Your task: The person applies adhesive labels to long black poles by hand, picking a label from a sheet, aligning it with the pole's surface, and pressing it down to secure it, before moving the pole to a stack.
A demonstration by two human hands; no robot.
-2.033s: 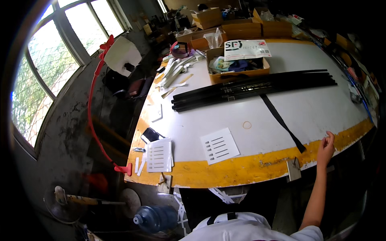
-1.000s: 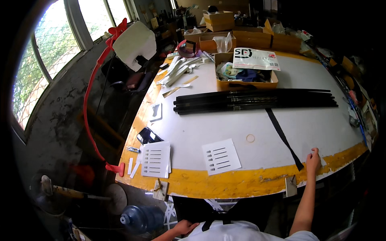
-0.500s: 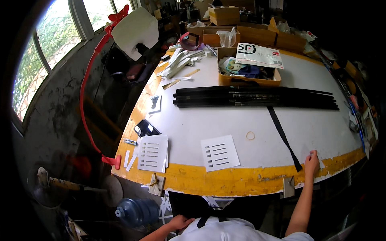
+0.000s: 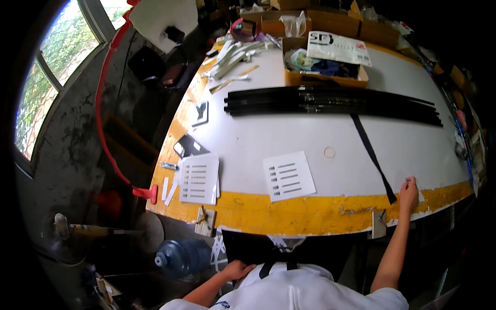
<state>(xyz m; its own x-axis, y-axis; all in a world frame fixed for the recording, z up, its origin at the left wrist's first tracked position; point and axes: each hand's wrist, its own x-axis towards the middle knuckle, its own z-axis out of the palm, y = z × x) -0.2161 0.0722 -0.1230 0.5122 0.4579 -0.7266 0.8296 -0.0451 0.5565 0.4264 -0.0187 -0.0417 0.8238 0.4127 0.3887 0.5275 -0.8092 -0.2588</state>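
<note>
My right hand (image 4: 409,194) rests at the near right edge of the table, its fingers curled closed. A small pale piece (image 4: 420,197) shows beside it; whether the fingers hold it is unclear. Just left of that hand lies the near end of a black strap (image 4: 373,155), which runs back to a bundle of long black tubes (image 4: 310,101). My left hand (image 4: 238,269) lies against my waist below the table edge, fingers extended and holding nothing visible. Printed white sheets lie on the table, one sheet (image 4: 289,176) in the middle and a stack (image 4: 200,179) at left.
An open cardboard box (image 4: 325,78) stands behind the tubes. A phone (image 4: 190,146), white strips (image 4: 232,59) and a rubber band (image 4: 329,152) lie on the table. Clamps (image 4: 378,224) grip its front edge. A red flexible stand (image 4: 99,103) rises at left; a blue water bottle (image 4: 183,257) lies below.
The view has tilted downward, so the table sits higher in the picture. Both hands stay in nearly the same places, and the things on the table have not visibly moved.
</note>
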